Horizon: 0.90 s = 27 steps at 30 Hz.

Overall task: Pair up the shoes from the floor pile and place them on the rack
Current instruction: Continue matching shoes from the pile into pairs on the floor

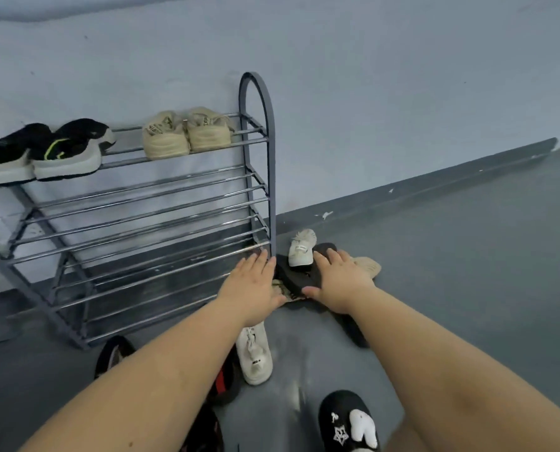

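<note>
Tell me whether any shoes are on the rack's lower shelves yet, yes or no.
No: only the top shelf of the rack holds shoes, the black pair and the beige pair; the lower shelves show bare bars.

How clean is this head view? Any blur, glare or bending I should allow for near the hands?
Head view: wide-angle bending curves the rack and the baseboard; soft, even light, faint shine on the rack bars; left hand and right hand slightly soft; dark sandal hard to read in shadow.
</note>
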Available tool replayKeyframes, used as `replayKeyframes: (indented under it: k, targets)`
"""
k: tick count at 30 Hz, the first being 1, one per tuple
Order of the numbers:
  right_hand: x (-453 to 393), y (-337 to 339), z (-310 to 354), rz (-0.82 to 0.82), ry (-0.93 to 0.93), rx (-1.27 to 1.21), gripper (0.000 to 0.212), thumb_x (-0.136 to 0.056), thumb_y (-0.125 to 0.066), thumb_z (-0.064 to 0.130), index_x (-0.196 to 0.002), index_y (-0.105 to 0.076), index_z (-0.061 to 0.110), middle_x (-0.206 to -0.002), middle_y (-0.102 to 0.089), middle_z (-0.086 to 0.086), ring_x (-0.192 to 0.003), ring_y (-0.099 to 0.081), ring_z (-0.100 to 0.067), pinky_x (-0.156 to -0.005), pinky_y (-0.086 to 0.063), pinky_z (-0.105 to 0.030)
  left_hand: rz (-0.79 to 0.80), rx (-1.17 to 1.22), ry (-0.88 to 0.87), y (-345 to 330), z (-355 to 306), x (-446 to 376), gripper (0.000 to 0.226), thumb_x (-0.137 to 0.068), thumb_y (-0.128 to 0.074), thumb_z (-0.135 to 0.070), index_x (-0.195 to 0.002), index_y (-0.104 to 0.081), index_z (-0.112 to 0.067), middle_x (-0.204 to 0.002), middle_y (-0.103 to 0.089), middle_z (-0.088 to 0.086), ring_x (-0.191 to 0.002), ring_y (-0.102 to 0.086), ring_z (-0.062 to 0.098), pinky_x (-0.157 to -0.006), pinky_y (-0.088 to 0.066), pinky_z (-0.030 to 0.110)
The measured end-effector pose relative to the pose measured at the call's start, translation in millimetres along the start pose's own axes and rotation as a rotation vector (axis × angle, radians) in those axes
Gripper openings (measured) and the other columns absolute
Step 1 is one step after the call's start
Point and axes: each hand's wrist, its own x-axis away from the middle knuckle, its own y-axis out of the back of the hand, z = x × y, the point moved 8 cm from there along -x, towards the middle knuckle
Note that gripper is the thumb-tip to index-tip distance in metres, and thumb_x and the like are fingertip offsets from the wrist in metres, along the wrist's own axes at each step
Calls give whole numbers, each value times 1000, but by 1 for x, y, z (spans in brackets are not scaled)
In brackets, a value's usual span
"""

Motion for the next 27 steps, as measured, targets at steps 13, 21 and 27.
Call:
replayKeyframes:
  k: [13, 21, 27]
  targets:
    - [-81, -48, -78, 89, -77, 33, 80, -92, -39, 59, -153, -5, 19, -159, -12, -10, -146, -14, -30, -115, -22, -45, 97, 181, 44, -75, -14, -96, 76, -95, -33, -55, -152, -3, -14, -160, 3, 6, -148, -1, 21, -119, -3, 33]
    - [-143, -131, -75, 223, -83, -46, 78, -93, -37, 57, -153, -6, 17, -157, -16, -11, -143, -19, -31, -113, -24, -43, 205, 196, 57, -136, 11, -157, 75, -95, -34, -53, -152, -1, -17, -160, 4, 3, -148, -1, 19, -121, -7, 34]
    - [-173, -185, -103, 254, -217, -114, 76, -94, -38, 56, -152, -10, 17, -154, -20, -12, -139, -25, -31, -107, -31, -43, 230, 226, 66, -167, 23, -215, 73, -96, -38, -49, -152, -5, -16, -160, 0, 4, -147, -6, 21, -120, -9, 33]
